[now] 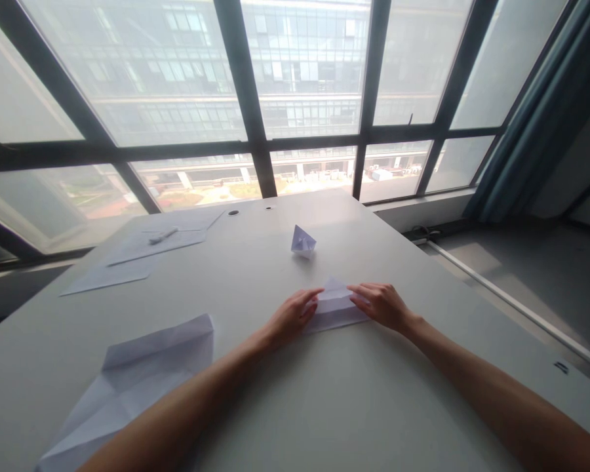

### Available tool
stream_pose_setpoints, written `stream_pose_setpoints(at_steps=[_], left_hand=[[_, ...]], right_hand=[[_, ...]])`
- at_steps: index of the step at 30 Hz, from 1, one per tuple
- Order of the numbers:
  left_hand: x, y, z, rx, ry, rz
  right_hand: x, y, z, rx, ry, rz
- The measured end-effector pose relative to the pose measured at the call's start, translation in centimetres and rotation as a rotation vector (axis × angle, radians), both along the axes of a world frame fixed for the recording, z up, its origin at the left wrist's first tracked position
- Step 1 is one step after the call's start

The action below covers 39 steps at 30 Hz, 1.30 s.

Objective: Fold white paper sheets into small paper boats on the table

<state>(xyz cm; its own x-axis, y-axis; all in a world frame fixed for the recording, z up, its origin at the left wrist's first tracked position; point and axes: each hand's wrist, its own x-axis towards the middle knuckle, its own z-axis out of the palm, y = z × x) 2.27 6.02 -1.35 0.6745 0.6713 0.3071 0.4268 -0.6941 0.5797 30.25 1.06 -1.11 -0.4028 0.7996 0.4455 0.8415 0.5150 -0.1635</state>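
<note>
A white folded sheet of paper [335, 316] lies on the table, with a pointed part at its far side and a crease across it. Its left end is pinched by my left hand [292, 313], fingers bent over the edge. On the opposite end my right hand [381, 303] grips the paper in the same way, thumb and fingertips on it. Just beyond stands a small folded paper shape [303, 242] with pointed corners, touched by neither hand. The fingers cover both ends of the sheet.
A creased, opened sheet of paper [152, 367] lies at the left, partly under my left forearm. Flat sheets [122, 272] and a small whitish object [163, 235] are at the back left of the white table [373, 400]. Windows rise behind; a curtain [535, 124] hangs at right.
</note>
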Motion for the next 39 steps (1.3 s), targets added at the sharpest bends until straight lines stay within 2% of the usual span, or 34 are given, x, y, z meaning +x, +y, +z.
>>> stream_pose_setpoints(at_steps=[2, 4, 7, 12, 15, 19, 22, 33, 39], left_hand=[[0.0, 0.2, -0.3, -0.004, -0.054, 0.014], [0.0, 0.2, -0.3, 0.016, -0.056, -0.037], [-0.1, -0.1, 0.1, 0.070, 0.000, -0.082], [0.0, -0.4, 0.5, 0.191, 0.132, -0.114], [0.0, -0.5, 0.7, 0.252, 0.199, -0.201], [0.2, -0.5, 1.1, 0.218, 0.204, -0.363], [0.3, -0.5, 1.2, 0.209, 0.175, -0.412], [0.3, -0.7, 1.4, 0.174, 0.083, -0.388], [0.1, -1.0, 1.9, 0.089, 0.066, -0.341]], right_hand=[[-0.2, 0.1, 0.1, 0.010, -0.004, -0.012], [-0.2, 0.2, 0.2, 0.029, -0.017, 0.001], [-0.4, 0.2, 0.4, 0.037, -0.055, 0.038], [-0.8, -0.2, 0.4, -0.044, -0.084, 0.169], [-1.1, -0.4, 0.5, -0.070, -0.086, 0.238], [-1.2, -0.5, 0.7, -0.083, -0.074, 0.243], [-1.1, -0.5, 0.7, -0.088, -0.057, 0.243], [-1.1, -0.2, 0.5, -0.072, 0.038, 0.197], [-0.3, 0.0, 0.6, -0.037, 0.046, 0.069]])
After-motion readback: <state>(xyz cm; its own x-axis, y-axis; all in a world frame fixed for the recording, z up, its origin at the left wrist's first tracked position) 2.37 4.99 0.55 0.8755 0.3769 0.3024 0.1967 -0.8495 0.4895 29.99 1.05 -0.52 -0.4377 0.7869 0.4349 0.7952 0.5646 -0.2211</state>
